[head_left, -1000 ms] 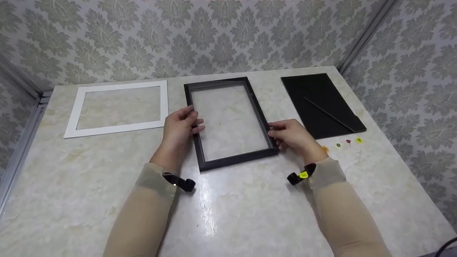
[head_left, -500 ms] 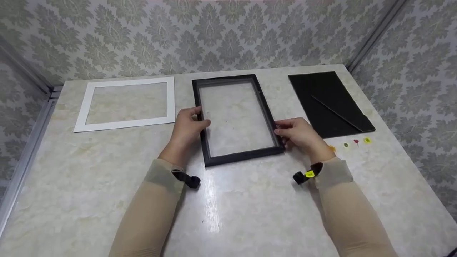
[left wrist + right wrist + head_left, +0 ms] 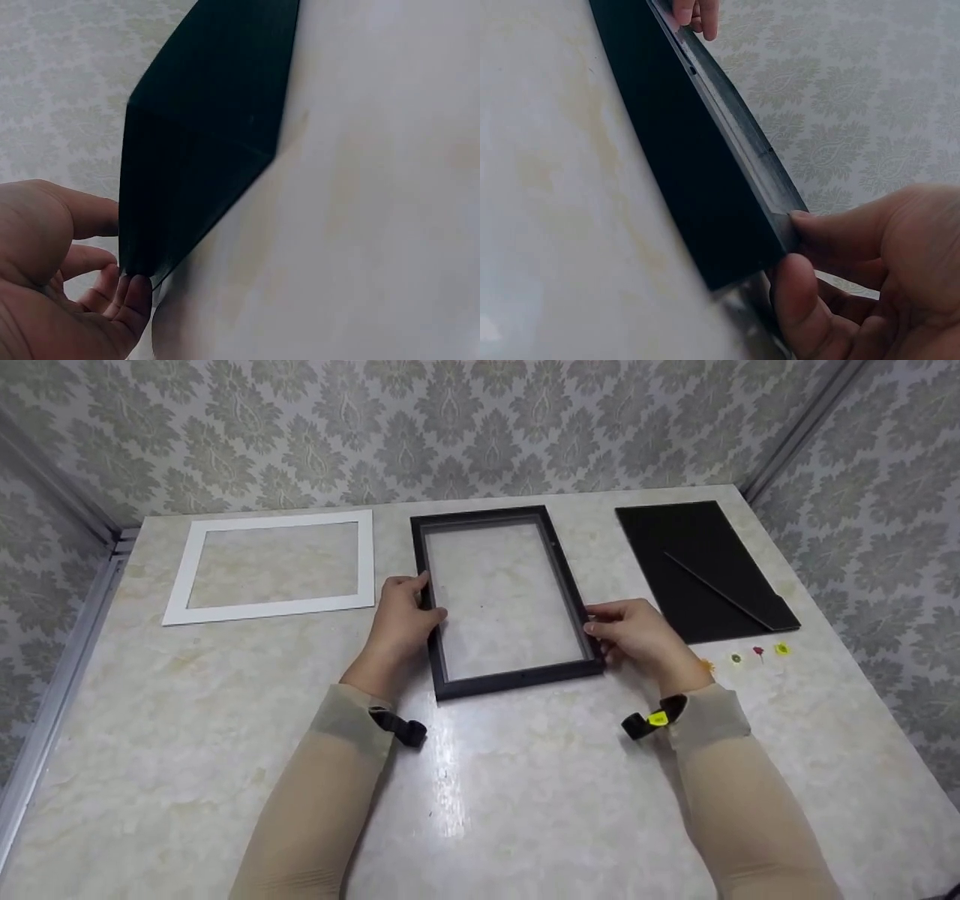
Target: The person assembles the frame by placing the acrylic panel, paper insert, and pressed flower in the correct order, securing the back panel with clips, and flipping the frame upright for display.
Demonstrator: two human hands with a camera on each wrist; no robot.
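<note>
Frame (image 3: 517,680) is pinched at its sides by left hand (image 3: 403,615) and right hand (image 3: 641,634), likely for positioning; steady, level grip is probably needed next.

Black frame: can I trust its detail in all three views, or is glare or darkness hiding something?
Head view: black frame reads clearly, glare streak falls on the table on the person's side of it; left wrist view: dim, dark faces show little detail; right wrist view: also dim, dark side nearly featureless, lower end blurred.
</note>
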